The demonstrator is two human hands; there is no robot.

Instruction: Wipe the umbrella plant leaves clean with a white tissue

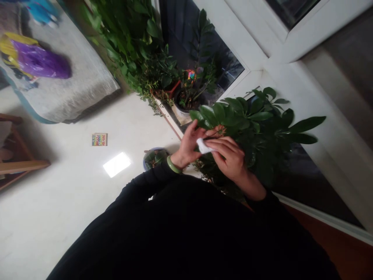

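A crumpled white tissue or cloth [204, 146] is pinched in the fingers of my right hand [230, 157], close in front of a leafy green houseplant [233, 112]. My left hand [188, 146], with a pale green bangle [173, 165] on its wrist, is held palm toward the tissue. Its visible fingers are apart, one tip just beside the lowest-left glossy leaves. Whether it touches a leaf, I cannot tell. Part of its fingers is hidden behind the tissue.
Other potted plants [128, 42] line the white-framed window [241, 39]. A small pot [155, 157] stands on the pale floor left of my hands. A small colorful box [99, 139] lies on the floor. A covered bed or sofa [84, 74] bears a purple bag [43, 60]. Wooden furniture [26, 167] is at far left.
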